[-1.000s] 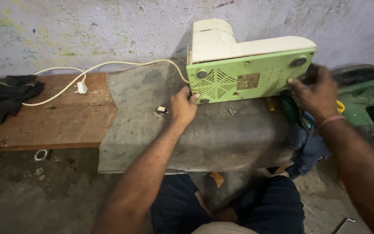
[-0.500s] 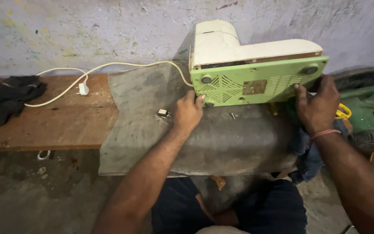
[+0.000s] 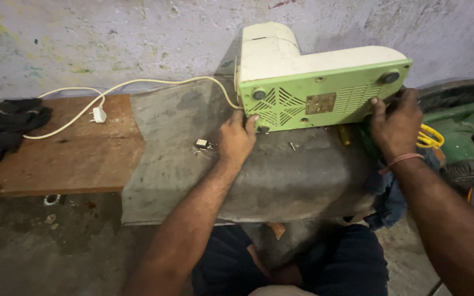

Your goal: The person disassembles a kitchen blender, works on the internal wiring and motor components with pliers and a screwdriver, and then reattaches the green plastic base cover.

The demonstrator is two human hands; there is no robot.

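Appliance (image 3: 325, 82) tipped on its side, green underside facing the camera, cream body behind it against the wall (image 3: 111, 38); resting on a grey mat (image 3: 193, 159) draped over the surface (image 3: 56, 159). Vent grille, small feet and a square plate visible on the green base.

Left hand (image 3: 237, 140) at the lower left corner of the base, fingers (image 3: 248, 121) pressed together and laid against the green edge just below the grille, thumb side toward the mat. No grasp around anything; touching only.

Right hand (image 3: 396, 123) at the lower right corner of the base, fingers (image 3: 377, 105) curled over the edge near the right foot, fingertips on the green face. Pink band (image 3: 401, 160) round the wrist.

Cream cord (image 3: 138, 86) running from the appliance's left side across the mat and onto the bare wood, ending in a plug (image 3: 99, 114). Small metal part (image 3: 202, 144) on the mat just left of the left hand; a screw (image 3: 292, 146) just below the base between the two hands. Black cloth (image 3: 6, 126) at the far left end of the surface. Green machine (image 3: 462, 131) with a yellow cable (image 3: 428, 137) to the right, beside the right hand.
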